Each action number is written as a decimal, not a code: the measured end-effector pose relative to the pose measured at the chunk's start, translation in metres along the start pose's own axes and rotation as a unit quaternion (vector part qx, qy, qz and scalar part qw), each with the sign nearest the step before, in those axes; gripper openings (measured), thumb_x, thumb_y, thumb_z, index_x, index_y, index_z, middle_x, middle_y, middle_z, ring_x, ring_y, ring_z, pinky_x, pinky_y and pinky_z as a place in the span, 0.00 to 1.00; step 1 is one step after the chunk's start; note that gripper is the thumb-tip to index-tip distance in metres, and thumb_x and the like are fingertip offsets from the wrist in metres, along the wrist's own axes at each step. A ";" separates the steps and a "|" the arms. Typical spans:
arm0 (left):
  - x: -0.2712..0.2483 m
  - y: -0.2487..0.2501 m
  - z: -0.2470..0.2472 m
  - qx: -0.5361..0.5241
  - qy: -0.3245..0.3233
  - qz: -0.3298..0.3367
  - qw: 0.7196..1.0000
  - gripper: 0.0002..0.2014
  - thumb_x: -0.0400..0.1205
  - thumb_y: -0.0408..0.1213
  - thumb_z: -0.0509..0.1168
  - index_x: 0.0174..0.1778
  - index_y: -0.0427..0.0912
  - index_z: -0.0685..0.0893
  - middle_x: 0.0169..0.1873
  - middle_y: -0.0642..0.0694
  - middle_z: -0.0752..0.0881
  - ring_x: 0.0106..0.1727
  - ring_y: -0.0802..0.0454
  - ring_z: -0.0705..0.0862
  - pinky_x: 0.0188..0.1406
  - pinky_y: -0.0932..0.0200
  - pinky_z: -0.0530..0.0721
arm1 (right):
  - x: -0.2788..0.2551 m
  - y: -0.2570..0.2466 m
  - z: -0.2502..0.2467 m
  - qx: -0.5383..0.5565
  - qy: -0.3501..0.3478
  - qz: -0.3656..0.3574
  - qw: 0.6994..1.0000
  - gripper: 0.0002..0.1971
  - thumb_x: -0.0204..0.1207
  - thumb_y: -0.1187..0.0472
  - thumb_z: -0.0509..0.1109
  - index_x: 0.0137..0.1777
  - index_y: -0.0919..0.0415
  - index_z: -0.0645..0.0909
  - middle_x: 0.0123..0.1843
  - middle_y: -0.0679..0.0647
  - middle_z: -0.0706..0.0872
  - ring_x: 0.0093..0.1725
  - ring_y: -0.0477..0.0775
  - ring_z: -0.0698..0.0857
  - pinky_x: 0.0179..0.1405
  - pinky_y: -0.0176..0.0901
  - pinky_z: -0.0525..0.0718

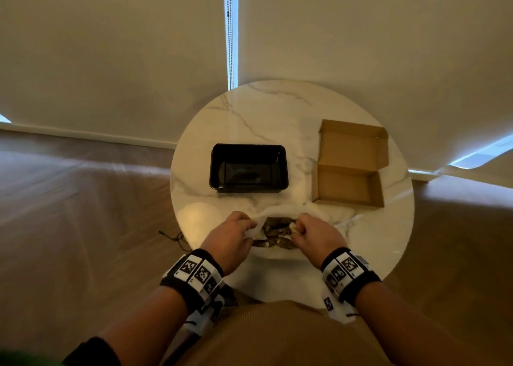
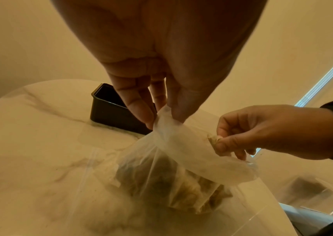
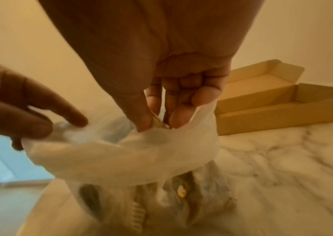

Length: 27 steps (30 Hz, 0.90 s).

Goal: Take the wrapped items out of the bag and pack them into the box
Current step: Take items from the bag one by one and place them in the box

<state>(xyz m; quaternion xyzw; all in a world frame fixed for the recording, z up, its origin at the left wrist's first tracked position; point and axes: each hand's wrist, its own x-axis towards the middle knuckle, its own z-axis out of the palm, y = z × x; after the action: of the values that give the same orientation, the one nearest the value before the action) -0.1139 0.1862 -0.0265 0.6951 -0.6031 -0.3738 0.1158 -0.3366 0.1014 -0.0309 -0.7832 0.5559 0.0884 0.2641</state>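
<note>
Two hands work at one bag on a round marble table [image 1: 249,107]. Landmark for all positions: the bag.

Cardboard box [image 1: 348,185]: open, lid flap folded back, beyond the bag to the right, apart from it; nothing visible inside.

Black tray [image 1: 248,168]: beyond the bag to the left, apart from it, interior dark.

Bag [image 2: 181,153]: thin translucent plastic, resting on the table at the near edge, mouth pulled open between both hands.

Left hand [image 1: 231,236]: at the bag's left rim, fingers [image 2: 139,105] and thumb pinching the plastic edge.

Right hand [image 1: 313,234]: at the bag's right rim, fingers curled, thumb and fingertips [image 3: 178,116] pinching a small pale piece at the bag's mouth; whether the rim is also held cannot be told.

Wrapped items [image 1: 277,234]: brownish, heaped inside the bag, seen through the mouth and the plastic wall. Count not determinable.
</note>
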 end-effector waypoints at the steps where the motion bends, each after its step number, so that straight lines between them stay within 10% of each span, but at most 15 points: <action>1: 0.002 0.000 -0.002 -0.005 0.006 0.001 1.000 0.22 0.87 0.41 0.66 0.79 0.49 0.79 0.73 0.56 0.74 0.65 0.55 0.82 0.68 0.60 0.83 | -0.002 0.000 -0.004 0.037 0.010 -0.003 0.999 0.10 0.82 0.48 0.68 0.43 0.47 0.72 0.42 0.45 0.80 0.44 0.53 0.81 0.44 0.49 0.79; 11: 0.014 -0.023 -0.015 -0.010 -0.033 -0.015 0.999 0.21 0.86 0.44 0.68 0.76 0.53 0.79 0.71 0.52 0.76 0.58 0.57 0.82 0.61 0.65 0.80 | -0.034 0.000 -0.055 0.345 0.142 -0.004 0.928 0.04 0.80 0.52 0.76 0.45 0.48 0.85 0.42 0.46 0.90 0.39 0.52 0.88 0.40 0.45 0.86; 18: 0.023 0.004 -0.035 0.050 0.010 0.076 0.996 0.19 0.86 0.49 0.68 0.74 0.55 0.81 0.71 0.56 0.77 0.68 0.56 0.79 0.68 0.61 0.78 | -0.044 -0.003 -0.054 0.234 0.143 -0.054 0.960 0.04 0.82 0.56 0.73 0.51 0.44 0.83 0.40 0.38 0.86 0.38 0.41 0.85 0.39 0.31 0.79; 27: 0.058 0.047 -0.009 -0.004 -0.101 0.174 0.980 0.14 0.80 0.59 0.68 0.53 0.56 0.88 0.49 0.57 0.84 0.49 0.59 0.84 0.54 0.53 0.87 | -0.047 -0.012 -0.058 0.282 0.144 -0.057 0.947 0.04 0.83 0.54 0.72 0.54 0.48 0.87 0.44 0.43 0.90 0.42 0.46 0.88 0.47 0.51 0.88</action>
<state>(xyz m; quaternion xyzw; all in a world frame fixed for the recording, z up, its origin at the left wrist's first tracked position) -0.1435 0.1187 -0.0133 0.5379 -0.7216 -0.4188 0.1205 -0.3520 0.1134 0.0424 -0.7112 0.5448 -0.2014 0.3960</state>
